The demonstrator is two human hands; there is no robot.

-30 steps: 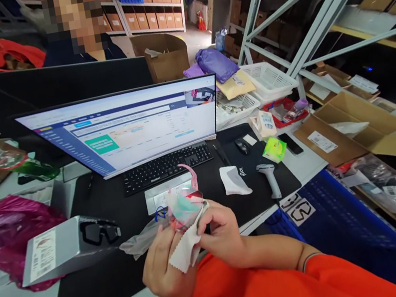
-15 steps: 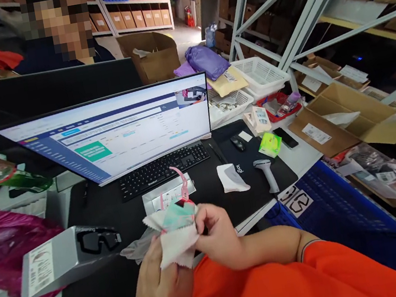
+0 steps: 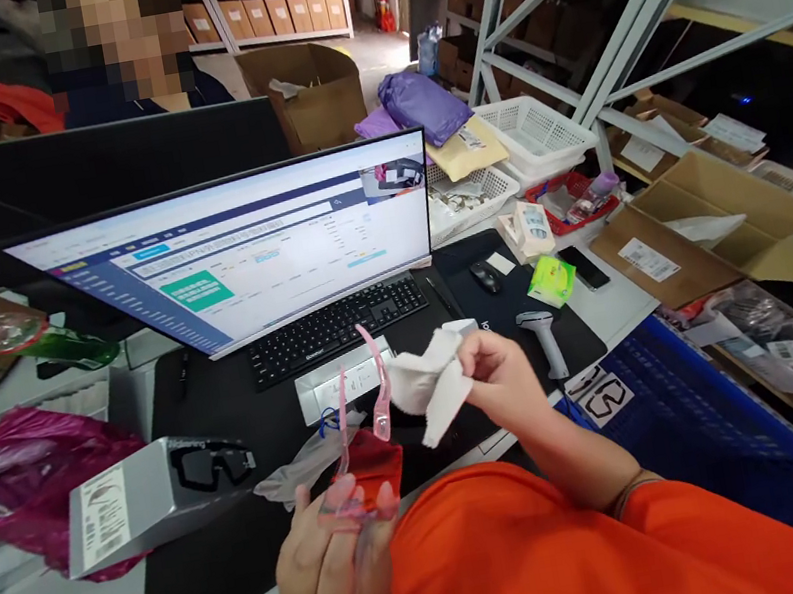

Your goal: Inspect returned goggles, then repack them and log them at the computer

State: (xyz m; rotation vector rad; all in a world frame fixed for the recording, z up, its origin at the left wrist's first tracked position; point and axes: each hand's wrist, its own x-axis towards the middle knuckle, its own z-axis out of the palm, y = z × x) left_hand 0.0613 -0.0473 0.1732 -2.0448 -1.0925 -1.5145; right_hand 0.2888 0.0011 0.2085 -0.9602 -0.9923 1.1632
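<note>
My left hand [image 3: 338, 560] grips a pair of sunglasses [image 3: 375, 463] with a reddish lens and clear pink temples, which point up and away from me. Fingers of that hand lie over part of the lens. To the right, my right hand [image 3: 505, 375] pinches a white cleaning cloth [image 3: 430, 383] with zigzag edges, held apart from the sunglasses. Behind them on the black desk mat lies a silvery box with a printed label [image 3: 339, 383]. A crumpled clear plastic bag [image 3: 304, 470] is beside my left hand.
A monitor [image 3: 281, 245] stands behind a black keyboard [image 3: 341, 327]. On the left are a grey glasses box [image 3: 149, 501] and a magenta bag [image 3: 22, 471]. A barcode scanner [image 3: 545, 343], mouse [image 3: 486, 277] and green packet [image 3: 551, 281] lie right. One person sits beyond the monitor.
The cloth has come off the sunglasses and moved right with my right hand, so the red lens now shows. My left hand keeps hold of the sunglasses. The view has shifted slightly.
</note>
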